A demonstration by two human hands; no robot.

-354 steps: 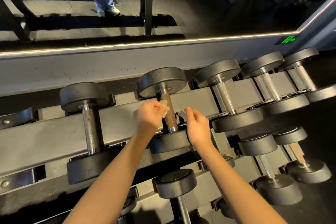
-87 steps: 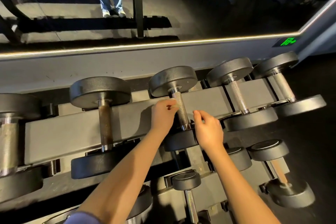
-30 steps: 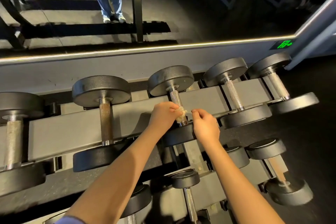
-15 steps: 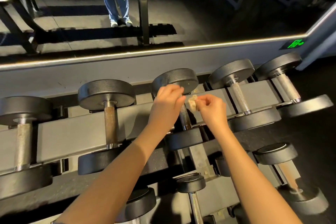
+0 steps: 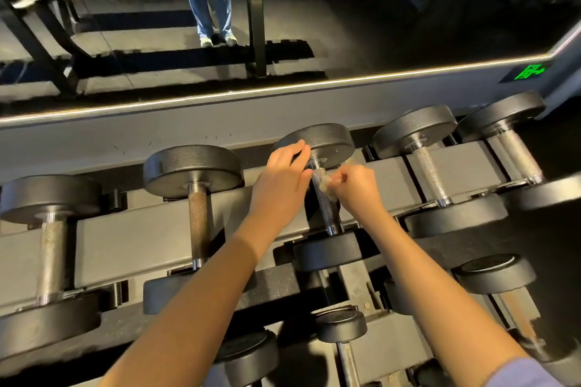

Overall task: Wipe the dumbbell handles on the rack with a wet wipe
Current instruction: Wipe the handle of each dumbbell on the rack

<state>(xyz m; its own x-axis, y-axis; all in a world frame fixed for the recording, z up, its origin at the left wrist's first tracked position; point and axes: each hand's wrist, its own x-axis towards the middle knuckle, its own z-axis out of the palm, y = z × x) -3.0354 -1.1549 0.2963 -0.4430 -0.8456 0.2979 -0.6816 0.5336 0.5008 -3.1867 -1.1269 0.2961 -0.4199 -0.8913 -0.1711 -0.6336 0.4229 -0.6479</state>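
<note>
Steel handle [image 5: 327, 207] on rack [image 5: 141, 239] | my right hand [image 5: 356, 190] pinched wet wipe [image 5: 326, 184] against handle's far end | my left hand [image 5: 281, 188] lay open-fingered beside handle | risk: rough steel could snag wipe from my pinch

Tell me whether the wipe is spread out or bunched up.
Bunched up: the wipe shows only as a small crumpled wad pinched in the right hand, at the handle.
</note>
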